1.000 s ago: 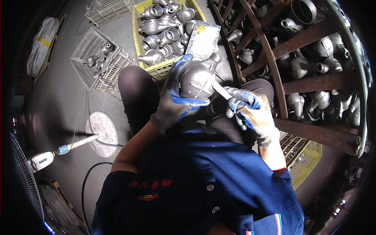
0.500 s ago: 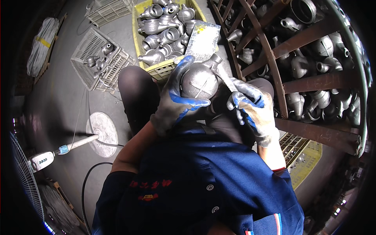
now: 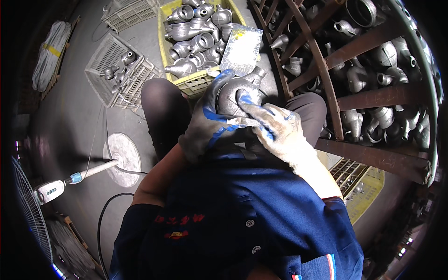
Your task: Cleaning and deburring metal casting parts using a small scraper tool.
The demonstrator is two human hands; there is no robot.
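Observation:
My left hand (image 3: 205,126), in a grey glove with blue fingertips, grips a rounded grey metal casting (image 3: 232,95) with a short spout, held over my lap. My right hand (image 3: 280,130), in the same kind of glove, lies across the casting from the right with its thumb pressed on the body. A thin pale tool (image 3: 242,122) shows under its fingers, mostly hidden between the two gloves.
A yellow crate (image 3: 198,84) of grey castings stands just ahead, with a flat metal plate (image 3: 242,49) leaning on it. A white basket (image 3: 105,65) lies to the left. A rusty round rack (image 3: 368,98) of castings fills the right. A fan's base (image 3: 122,153) and cable are on the floor.
My right hand moved left from beside the casting onto it. The pale tool, which stuck out toward the casting before, is now nearly covered. My left hand turned the casting slightly.

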